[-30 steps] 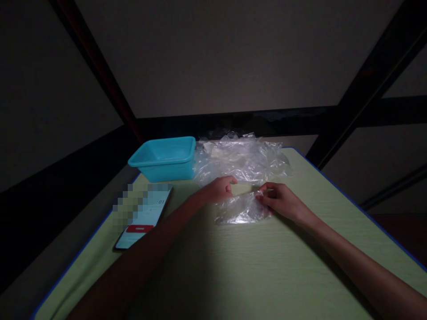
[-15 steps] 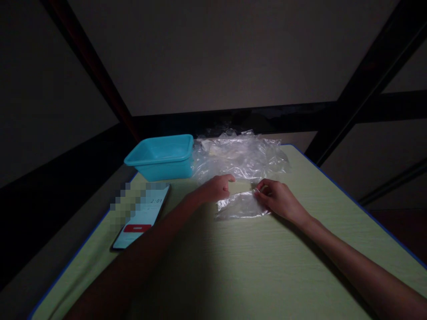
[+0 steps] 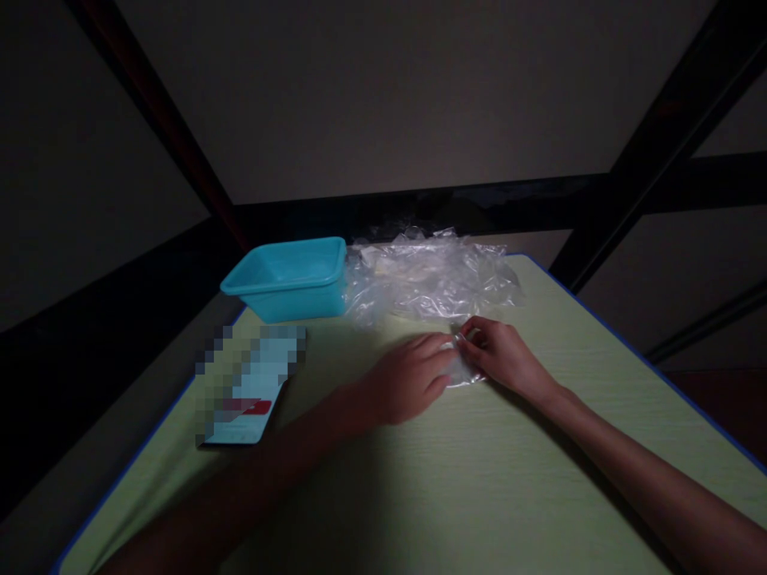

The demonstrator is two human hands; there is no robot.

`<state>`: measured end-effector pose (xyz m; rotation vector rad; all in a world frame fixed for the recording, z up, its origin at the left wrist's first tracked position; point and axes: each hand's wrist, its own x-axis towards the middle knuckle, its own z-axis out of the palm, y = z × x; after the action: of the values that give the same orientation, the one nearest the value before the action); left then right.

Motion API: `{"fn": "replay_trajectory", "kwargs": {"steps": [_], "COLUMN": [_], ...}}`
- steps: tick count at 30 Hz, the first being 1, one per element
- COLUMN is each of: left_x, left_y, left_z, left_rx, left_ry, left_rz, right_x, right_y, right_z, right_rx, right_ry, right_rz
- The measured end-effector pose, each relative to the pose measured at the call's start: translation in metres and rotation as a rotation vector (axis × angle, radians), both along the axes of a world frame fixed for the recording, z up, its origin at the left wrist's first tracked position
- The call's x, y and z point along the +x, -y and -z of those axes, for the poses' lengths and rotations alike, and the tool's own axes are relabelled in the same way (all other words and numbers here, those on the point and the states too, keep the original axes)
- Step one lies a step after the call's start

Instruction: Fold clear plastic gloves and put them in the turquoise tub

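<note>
At centre left of the frame sits the blue tub (image 3: 288, 299), and right of it the left hand (image 3: 413, 379) lies over the small clear bag (image 3: 462, 369) at mid-frame, its grip too hidden for me to tell. The crumpled plastic (image 3: 431, 279) behind looks unsorted, while the small bag is already apart from it, its handling seemingly unfinished, its edge pinched in the right hand's (image 3: 506, 355) grip.

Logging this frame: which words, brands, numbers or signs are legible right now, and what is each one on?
No text is legible.
Phone: marks on the red bar and below it are too small and blurred; pixelation covers part of the screen.
Blue tub, plastic pile, plastic piece: no lettering visible.
</note>
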<state>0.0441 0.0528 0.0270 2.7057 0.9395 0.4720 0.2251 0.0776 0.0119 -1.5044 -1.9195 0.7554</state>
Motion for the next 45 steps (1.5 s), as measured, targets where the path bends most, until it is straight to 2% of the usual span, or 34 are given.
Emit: {"fn": "replay_trajectory", "kwargs": {"steps": [5,13,20,29,31,34,37,45], "left_x": [-0.003,-0.005,-0.006,-0.005,-0.005,-0.005,-0.003,0.003], "left_y": [0.005,0.006,0.007,0.008,0.008,0.008,0.007,0.007], "left_z": [0.015,0.024,0.024,0.022,0.023,0.023,0.022,0.023], "left_rx": [0.01,0.013,0.035,0.031,0.038,0.067,0.105,0.097], "left_ry": [-0.113,-0.154,-0.154,-0.174,-0.171,-0.164,-0.168,-0.164], "left_rz": [0.059,0.066,0.067,0.064,0.058,0.064,0.103,0.171], "right_x": [0.0,0.006,0.016,0.02,0.024,0.031,0.038,0.044], "right_y": [0.0,-0.001,-0.003,-0.001,-0.002,-0.004,-0.007,-0.015], "right_z": [0.0,-0.005,-0.003,-0.008,-0.013,-0.02,-0.018,-0.007], "right_rx": [0.011,-0.106,-0.164,-0.014,0.092,0.253,0.265,0.312], "right_ry": [0.007,-0.042,-0.03,0.129,0.181,0.21,0.196,0.256], "right_rz": [-0.003,-0.07,-0.098,-0.124,-0.18,-0.355,-0.484,-0.6]}}
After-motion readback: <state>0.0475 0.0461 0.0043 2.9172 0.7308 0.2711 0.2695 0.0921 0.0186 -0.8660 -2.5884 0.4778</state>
